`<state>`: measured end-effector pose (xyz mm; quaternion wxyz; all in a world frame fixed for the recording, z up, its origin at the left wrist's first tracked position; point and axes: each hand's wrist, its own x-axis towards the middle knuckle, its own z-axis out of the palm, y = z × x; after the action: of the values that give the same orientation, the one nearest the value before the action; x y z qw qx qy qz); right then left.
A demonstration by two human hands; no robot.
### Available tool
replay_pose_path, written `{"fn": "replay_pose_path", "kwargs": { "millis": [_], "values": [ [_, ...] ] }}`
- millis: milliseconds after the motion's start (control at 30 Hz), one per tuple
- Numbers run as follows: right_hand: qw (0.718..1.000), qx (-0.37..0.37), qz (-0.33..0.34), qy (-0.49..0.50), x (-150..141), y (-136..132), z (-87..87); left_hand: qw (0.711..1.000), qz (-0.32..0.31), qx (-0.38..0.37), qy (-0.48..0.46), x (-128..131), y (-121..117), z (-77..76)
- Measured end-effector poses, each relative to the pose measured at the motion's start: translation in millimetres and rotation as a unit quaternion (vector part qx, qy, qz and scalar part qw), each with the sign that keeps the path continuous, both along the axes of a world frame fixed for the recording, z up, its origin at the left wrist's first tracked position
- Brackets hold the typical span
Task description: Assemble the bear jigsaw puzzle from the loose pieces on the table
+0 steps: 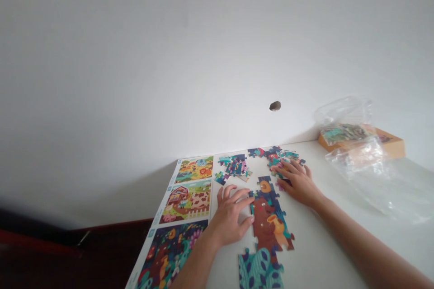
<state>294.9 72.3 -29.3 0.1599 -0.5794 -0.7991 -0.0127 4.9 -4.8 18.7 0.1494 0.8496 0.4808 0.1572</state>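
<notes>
At four o'clock from our left hand, its fingers loosely spread, lies the partly joined bear puzzle on the table, long axis roughly twelve-to-six; our right hand, slightly farther off, fans wide over loose puzzle pieces.

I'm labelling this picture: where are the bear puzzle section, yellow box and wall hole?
Bear puzzle section (264,229), head view: the bear's brown body.
Yellow box (395,149), head view: its right side.
Wall hole (275,106), head view: dark opening.
</notes>
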Motion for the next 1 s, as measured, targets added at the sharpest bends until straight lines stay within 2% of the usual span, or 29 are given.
{"fn": "replay_pose_path", "kwargs": {
  "millis": [167,333,500,733,833,1000],
  "values": [
    [1.000,0.008,0.028,0.009,-1.2,-0.4,0.6,1.000,-0.003,0.000,0.006,0.4,0.0,1.6],
    [0.999,0.023,0.013,0.024,-0.8,-0.1,5.9,1.000,-0.006,0.005,0.001,0.3,0.1,-0.2],
    [0.997,-0.014,0.072,0.019,-5.3,-4.3,9.7,1.000,-0.004,0.008,-0.016,0.3,0.0,-0.8],
    [1.000,-0.001,-0.021,0.018,-0.3,0.7,1.4,1.000,0.000,0.024,-0.007,-0.9,-0.2,-5.9],
    [0.999,-0.002,-0.036,0.019,0.6,1.9,-3.2,0.999,0.028,0.043,0.014,-1.5,3.2,-11.8],
    [0.999,0.013,-0.032,0.023,-5.9,-2.3,-5.7,0.988,0.115,0.076,0.062,-4.2,12.0,-21.4]
  ]
}}
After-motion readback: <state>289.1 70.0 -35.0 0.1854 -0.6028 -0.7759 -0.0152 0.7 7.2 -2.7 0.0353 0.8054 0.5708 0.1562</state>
